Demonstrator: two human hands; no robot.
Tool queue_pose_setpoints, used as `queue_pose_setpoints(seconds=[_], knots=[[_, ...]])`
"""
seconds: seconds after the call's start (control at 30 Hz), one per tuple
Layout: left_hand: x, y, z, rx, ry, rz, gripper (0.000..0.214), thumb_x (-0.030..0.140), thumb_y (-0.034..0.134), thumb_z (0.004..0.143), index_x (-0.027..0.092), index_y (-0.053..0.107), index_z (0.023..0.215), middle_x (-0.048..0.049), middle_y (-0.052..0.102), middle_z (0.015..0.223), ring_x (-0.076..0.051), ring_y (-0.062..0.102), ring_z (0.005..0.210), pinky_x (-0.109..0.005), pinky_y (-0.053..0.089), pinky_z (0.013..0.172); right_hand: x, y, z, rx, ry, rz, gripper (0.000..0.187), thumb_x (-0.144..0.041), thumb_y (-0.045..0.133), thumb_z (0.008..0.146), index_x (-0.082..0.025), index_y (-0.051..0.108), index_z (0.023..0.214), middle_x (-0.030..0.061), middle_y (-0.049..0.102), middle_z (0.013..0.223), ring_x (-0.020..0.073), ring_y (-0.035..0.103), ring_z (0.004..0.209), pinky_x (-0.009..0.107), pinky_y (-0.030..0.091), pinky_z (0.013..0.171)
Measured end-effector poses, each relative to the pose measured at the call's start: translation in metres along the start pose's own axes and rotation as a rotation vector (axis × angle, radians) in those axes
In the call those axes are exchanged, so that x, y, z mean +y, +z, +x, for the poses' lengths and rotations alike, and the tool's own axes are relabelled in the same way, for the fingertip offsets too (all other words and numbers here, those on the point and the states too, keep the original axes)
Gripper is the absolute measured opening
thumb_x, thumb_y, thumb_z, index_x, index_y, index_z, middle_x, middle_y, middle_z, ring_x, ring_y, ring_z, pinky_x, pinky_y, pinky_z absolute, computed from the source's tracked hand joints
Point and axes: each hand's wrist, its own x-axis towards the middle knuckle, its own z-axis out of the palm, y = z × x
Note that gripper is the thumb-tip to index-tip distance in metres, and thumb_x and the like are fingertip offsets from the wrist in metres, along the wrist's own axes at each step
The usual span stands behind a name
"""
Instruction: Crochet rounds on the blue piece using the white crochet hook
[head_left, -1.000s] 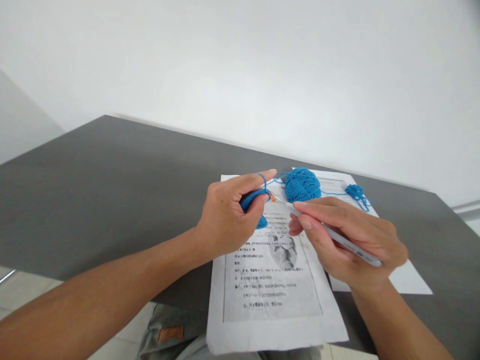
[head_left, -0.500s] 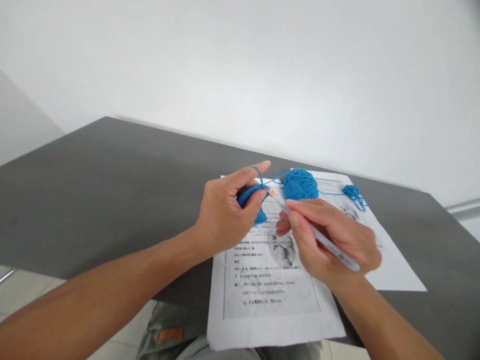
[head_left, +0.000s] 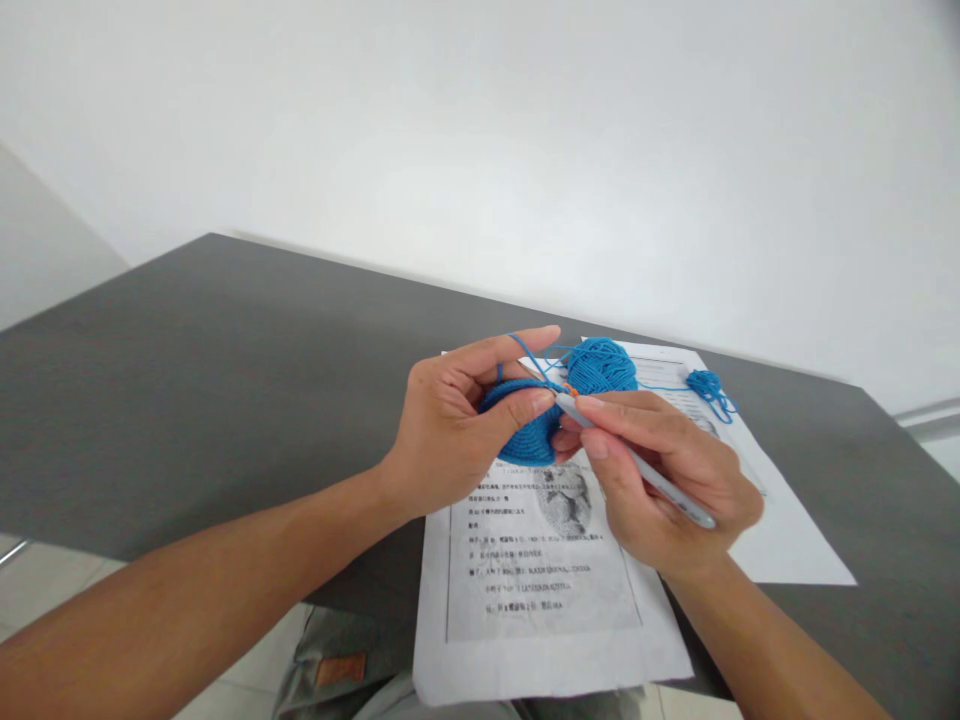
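Note:
My left hand (head_left: 457,425) pinches a blue crochet piece (head_left: 529,437) between thumb and fingers, with a strand of blue yarn looped over its raised index finger. In my right hand (head_left: 667,470) is a crochet hook (head_left: 660,483) with a grey handle, held like a pen. The hook's tip meets the upper right edge of the piece by my left thumb, where my hand partly hides it. A small orange marker (head_left: 571,390) sits at that edge. The yarn strand runs back to a blue ball of yarn (head_left: 602,366) just behind my hands.
Under my hands lies a printed sheet (head_left: 540,600) with text and a picture, overhanging the front edge of the dark table (head_left: 225,400). A second sheet (head_left: 795,540) lies to the right, bearing a small tangle of blue yarn (head_left: 706,390). A white wall (head_left: 480,150) rises behind.
The crochet piece has turned so that more of its flat face shows. My left hand has shifted slightly right, and the hook's tip is now up against the piece's edge.

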Motion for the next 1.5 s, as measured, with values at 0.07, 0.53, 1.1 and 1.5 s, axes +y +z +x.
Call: queue_pose_setpoints(seconds=[0.07, 0.53, 1.1, 1.5], knots=[[0.0, -0.001, 0.001, -0.01, -0.023, -0.064, 0.045, 0.022, 0.092, 0.079, 0.019, 0.083, 0.124, -0.0002, 0.081, 0.082, -0.012, 0.072, 0.073, -0.023, 0.061, 0.072, 0.001, -0.001, 0.002, -0.008, 0.014, 0.065, 0.049, -0.003, 0.075, 0.09, -0.032, 0.08, 0.13, 0.0059, 0.085, 0.105, 0.0192, 0.078, 0.072, 0.033, 0.065, 0.055], [-0.002, -0.005, 0.002, -0.112, -0.005, -0.18, 0.047, 0.023, 0.095, 0.079, 0.025, 0.084, 0.125, -0.0021, 0.085, 0.085, -0.015, 0.077, 0.072, -0.023, 0.064, 0.069, 0.0, 0.002, -0.004, 0.058, 0.342, 0.498, 0.02, -0.025, 0.072, 0.102, -0.023, 0.083, 0.118, 0.0056, 0.083, 0.094, 0.0195, 0.079, 0.068, 0.036, 0.071, 0.058], [0.0, 0.0, 0.003, -0.011, -0.122, -0.27, 0.048, 0.018, 0.096, 0.075, 0.019, 0.083, 0.121, -0.0045, 0.088, 0.095, -0.014, 0.078, 0.075, -0.024, 0.065, 0.072, -0.003, 0.009, -0.002, 0.113, 0.343, 0.393, 0.02, -0.021, 0.07, 0.102, -0.025, 0.084, 0.116, 0.0044, 0.084, 0.092, 0.0184, 0.08, 0.07, 0.033, 0.071, 0.06], [-0.005, 0.0, 0.006, -0.116, -0.152, -0.383, 0.055, 0.002, 0.096, 0.067, 0.023, 0.086, 0.117, -0.0013, 0.086, 0.086, -0.012, 0.076, 0.073, -0.02, 0.064, 0.073, -0.009, 0.01, 0.004, 0.217, 0.425, 0.42, 0.019, -0.033, 0.073, 0.102, -0.019, 0.086, 0.099, 0.005, 0.082, 0.074, 0.0183, 0.075, 0.052, 0.03, 0.063, 0.042]])
